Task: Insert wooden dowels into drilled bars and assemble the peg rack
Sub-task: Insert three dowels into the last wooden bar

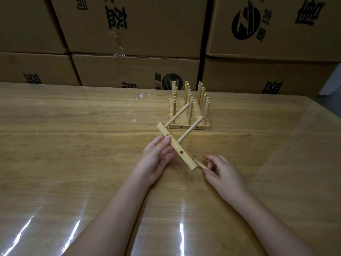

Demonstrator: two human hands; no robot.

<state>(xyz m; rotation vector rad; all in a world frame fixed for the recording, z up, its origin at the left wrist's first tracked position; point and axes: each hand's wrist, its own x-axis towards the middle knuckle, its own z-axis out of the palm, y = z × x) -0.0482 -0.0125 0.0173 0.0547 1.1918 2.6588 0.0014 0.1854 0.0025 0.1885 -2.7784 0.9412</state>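
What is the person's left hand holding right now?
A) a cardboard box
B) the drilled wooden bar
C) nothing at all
B: the left hand grips the drilled bar near its middle, while the right hand pinches a dowel at the bar's near end.

Two bare forearms show from the near edge of the view. The left forearm (pixel 118 215) is broad and rounded where the frame cuts it and narrows toward the wrist, and the right forearm (pixel 267 218) on the right side has the same build. The left hand (pixel 156 159) is bare, with short, rather full fingers and one short, rounded fingernail (pixel 167 139) trimmed close to the tip. The right hand (pixel 224 174), a little nearer and further right, is bare too, with short, smooth fingers.
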